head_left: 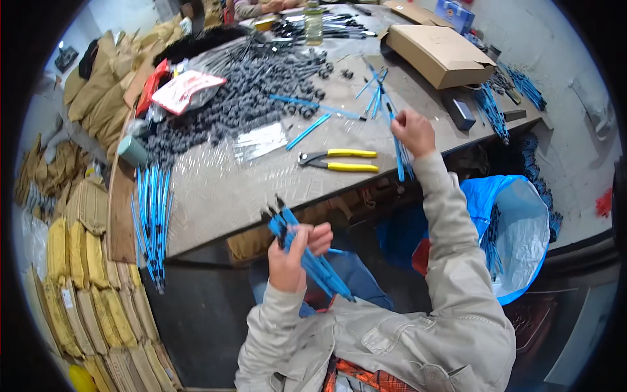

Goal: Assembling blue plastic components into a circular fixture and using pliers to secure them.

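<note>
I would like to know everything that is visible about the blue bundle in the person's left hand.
The bundle consists of thin, straight blue rods, plastic-looking, with black parts at the upper ends and dark tips below. It slants from upper left to lower right in the picture, ends slightly uneven. The left hand grips it near the top, thumb across it. It is in front of the table; whether its lower end touches the jacket is unclear.

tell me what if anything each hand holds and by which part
The left hand holds a bundle of blue rods near its upper, black-tipped end. The right hand is curled beside other blue rods; whether it grips them cannot be told.
</note>
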A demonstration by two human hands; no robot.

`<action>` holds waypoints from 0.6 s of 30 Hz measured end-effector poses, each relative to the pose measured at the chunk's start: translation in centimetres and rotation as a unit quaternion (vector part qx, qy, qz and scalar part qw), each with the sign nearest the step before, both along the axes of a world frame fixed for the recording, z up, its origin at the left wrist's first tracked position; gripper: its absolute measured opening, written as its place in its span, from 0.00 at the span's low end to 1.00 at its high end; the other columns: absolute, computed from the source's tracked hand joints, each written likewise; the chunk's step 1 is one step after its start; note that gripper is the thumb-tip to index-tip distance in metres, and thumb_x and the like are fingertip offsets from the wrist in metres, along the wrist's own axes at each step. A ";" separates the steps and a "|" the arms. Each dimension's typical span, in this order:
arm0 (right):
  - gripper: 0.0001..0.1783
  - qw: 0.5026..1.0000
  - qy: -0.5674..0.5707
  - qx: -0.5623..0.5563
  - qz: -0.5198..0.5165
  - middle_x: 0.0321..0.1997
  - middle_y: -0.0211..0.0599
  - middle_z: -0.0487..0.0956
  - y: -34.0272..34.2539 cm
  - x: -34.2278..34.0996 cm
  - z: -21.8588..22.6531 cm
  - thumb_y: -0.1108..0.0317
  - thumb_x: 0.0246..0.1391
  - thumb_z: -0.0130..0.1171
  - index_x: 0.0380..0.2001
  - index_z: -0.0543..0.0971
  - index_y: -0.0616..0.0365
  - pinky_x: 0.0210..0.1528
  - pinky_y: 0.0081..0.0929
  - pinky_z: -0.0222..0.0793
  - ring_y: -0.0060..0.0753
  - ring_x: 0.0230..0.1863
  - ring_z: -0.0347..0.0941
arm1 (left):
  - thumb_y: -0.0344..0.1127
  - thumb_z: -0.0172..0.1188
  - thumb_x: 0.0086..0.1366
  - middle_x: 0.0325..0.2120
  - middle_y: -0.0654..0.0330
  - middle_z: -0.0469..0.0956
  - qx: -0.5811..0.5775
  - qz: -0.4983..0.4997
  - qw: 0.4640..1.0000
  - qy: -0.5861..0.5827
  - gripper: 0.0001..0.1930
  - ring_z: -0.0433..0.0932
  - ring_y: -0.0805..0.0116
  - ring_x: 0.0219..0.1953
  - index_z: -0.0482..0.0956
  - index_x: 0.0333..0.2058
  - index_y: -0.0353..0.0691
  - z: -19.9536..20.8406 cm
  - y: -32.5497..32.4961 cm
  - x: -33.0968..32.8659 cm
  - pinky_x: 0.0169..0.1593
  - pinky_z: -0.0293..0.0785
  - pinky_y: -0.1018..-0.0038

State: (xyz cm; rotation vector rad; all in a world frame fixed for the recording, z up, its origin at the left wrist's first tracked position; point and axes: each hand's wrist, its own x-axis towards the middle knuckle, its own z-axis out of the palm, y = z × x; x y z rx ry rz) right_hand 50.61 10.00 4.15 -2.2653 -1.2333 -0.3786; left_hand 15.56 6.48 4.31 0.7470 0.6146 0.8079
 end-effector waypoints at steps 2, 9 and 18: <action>0.08 0.993 0.003 0.054 0.108 0.18 0.32 0.74 -3.2 -6.9 1.4 0.65 0.42 0.59 0.21 0.73 0.57 0.20 0.28 0.63 0.35 0.16 0.67 | 0.32 0.48 0.64 0.38 0.47 0.77 0.011 0.039 0.999 -0.022 0.11 0.78 0.60 0.37 0.70 0.42 0.32 -0.9 0.7 1.3 0.40 0.75 0.72; 0.07 0.953 -0.073 0.076 0.284 0.18 0.31 0.69 -8.0 -19.2 0.2 0.74 0.42 0.60 0.22 0.71 0.56 0.17 0.22 0.58 0.29 0.14 0.62 | 0.35 0.51 0.63 0.38 0.50 0.76 0.004 0.142 0.987 -0.071 0.14 0.77 0.61 0.39 0.68 0.46 0.35 -1.1 2.9 2.8 0.43 0.73 0.73; 0.06 0.936 -0.145 0.051 0.318 0.22 0.30 0.69 -9.7 -22.3 0.4 0.75 0.43 0.59 0.23 0.71 0.56 0.16 0.20 0.57 0.28 0.14 0.62 | 0.29 0.57 0.58 0.29 0.56 0.76 0.079 0.202 0.976 -0.034 0.12 0.76 0.69 0.27 0.70 0.41 0.38 0.2 1.9 0.5 0.32 0.74 0.78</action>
